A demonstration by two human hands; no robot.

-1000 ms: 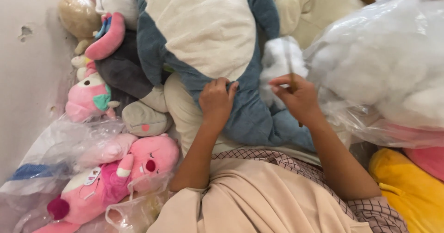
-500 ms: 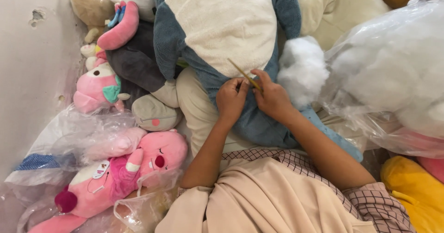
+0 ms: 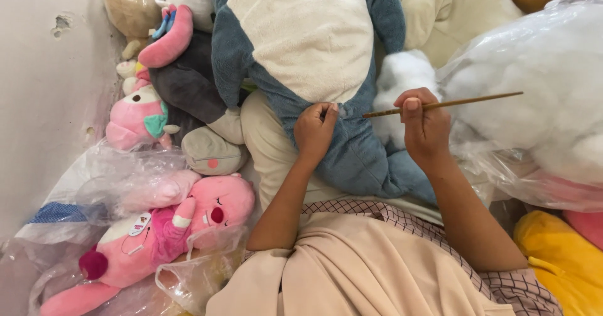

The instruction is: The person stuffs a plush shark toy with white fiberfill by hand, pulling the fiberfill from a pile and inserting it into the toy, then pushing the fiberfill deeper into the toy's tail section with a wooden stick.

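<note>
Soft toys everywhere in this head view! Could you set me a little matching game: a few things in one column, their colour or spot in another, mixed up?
Things:
1. big plush toy
2. thin stick
3. loose stuffing
4. unicorn toy

Descriptions:
A. pink, lying in a clear plastic bag at lower left
B. white and fluffy, between the plush and the big bag
C. blue-grey with a cream belly, under the left hand
D. brown, pinched in the right hand

Pairs: 1-C, 2-D, 3-B, 4-A
</note>
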